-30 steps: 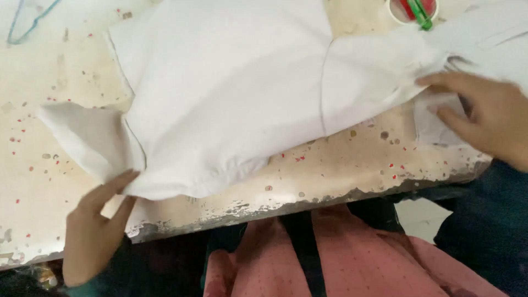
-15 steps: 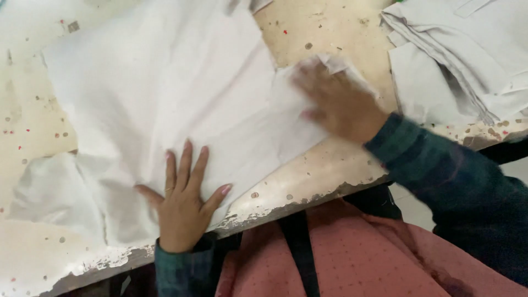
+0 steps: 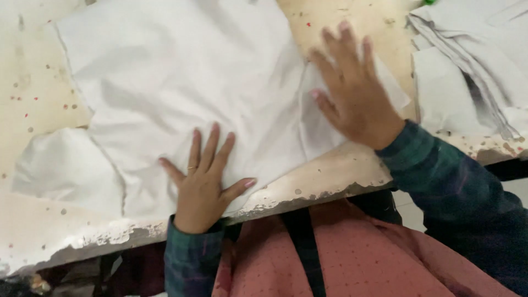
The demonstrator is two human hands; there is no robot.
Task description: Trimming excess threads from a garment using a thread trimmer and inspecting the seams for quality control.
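Observation:
A white garment [image 3: 181,82] lies spread flat on a worn, paint-speckled table [image 3: 341,170]. My left hand [image 3: 204,179] rests palm down on its near edge, fingers spread, a ring on one finger. My right hand [image 3: 355,91] lies flat with fingers apart on the garment's right sleeve, near the table's front edge. Neither hand grips anything. One sleeve [image 3: 63,168] sticks out at the left.
A stack of folded white cloth [image 3: 473,66] sits at the table's right end. The table's chipped front edge [image 3: 110,242] runs close to my body. I wear a pinkish apron [image 3: 352,253] with a dark strap.
My right hand has slid right and outward along the sleeve, flattening it. My left hand stays pressed on the near edge. Earlier both hands held the garment's edges.

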